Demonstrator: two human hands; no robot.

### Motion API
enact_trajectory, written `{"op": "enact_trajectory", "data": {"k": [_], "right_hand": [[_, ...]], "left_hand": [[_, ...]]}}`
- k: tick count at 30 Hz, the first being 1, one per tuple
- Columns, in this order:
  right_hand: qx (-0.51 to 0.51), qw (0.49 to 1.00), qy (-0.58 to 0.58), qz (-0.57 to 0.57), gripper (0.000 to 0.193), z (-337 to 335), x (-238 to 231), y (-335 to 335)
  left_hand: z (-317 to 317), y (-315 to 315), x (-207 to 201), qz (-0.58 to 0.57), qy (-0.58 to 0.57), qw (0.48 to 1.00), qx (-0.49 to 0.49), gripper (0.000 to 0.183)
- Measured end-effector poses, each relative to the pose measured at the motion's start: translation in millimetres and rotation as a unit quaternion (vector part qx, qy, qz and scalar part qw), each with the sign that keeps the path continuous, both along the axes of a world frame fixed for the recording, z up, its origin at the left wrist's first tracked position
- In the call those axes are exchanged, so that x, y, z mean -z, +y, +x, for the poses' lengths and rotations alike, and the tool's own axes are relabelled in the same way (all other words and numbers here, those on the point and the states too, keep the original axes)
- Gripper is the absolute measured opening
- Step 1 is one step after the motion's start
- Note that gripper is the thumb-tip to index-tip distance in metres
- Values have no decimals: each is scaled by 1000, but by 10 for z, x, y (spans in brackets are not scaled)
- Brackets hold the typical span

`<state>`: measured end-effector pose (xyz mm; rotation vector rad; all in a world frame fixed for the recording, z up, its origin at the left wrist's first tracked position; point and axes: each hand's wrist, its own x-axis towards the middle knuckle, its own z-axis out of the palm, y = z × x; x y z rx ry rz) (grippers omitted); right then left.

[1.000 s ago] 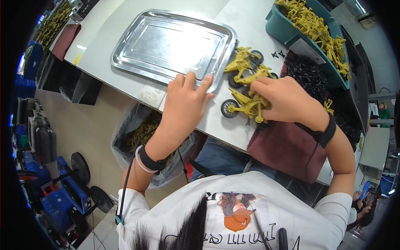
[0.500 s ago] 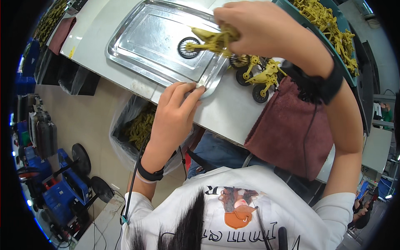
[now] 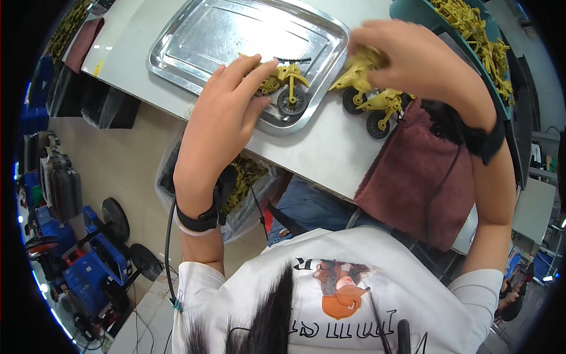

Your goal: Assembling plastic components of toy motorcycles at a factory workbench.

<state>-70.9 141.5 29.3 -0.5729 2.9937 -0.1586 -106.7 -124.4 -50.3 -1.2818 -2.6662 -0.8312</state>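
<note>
My left hand [image 3: 221, 112] is closed on a yellow toy motorcycle [image 3: 290, 74] over the near right part of a shiny metal tray [image 3: 200, 50]. Its spoked black front wheel and dark handlebar show, while my fingers cover its rear. Just right of the tray, my right hand [image 3: 401, 56] is blurred, its fingers curled round the yellow body of another toy motorcycle [image 3: 351, 81]. A third one, also yellow with black wheels [image 3: 383, 106], stands close by on the white table [image 3: 312, 153].
A maroon cloth [image 3: 415, 177] hangs over the table's near edge. Yellow plastic parts fill a teal bin [image 3: 407, 10] at the far right. Below the table, a bag-lined container [image 3: 250, 180] holds more yellow parts. Another cloth [image 3: 84, 47] lies at far left.
The toy motorcycle my right hand held over the tray is now in my left hand, which has left the tray's rim. My right hand has moved right to another one.
</note>
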Motion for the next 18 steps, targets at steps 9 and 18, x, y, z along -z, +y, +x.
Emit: {"op": "enact_trajectory", "data": {"k": [9,18], "right_hand": [[44,995,-35,79,44,536,178,131],[9,999,-42,11,35,482,170,193]], "left_hand": [[-48,168,90,-22,136,986,-96,42],[55,226,11,-62,-10,991,-121,49]]}}
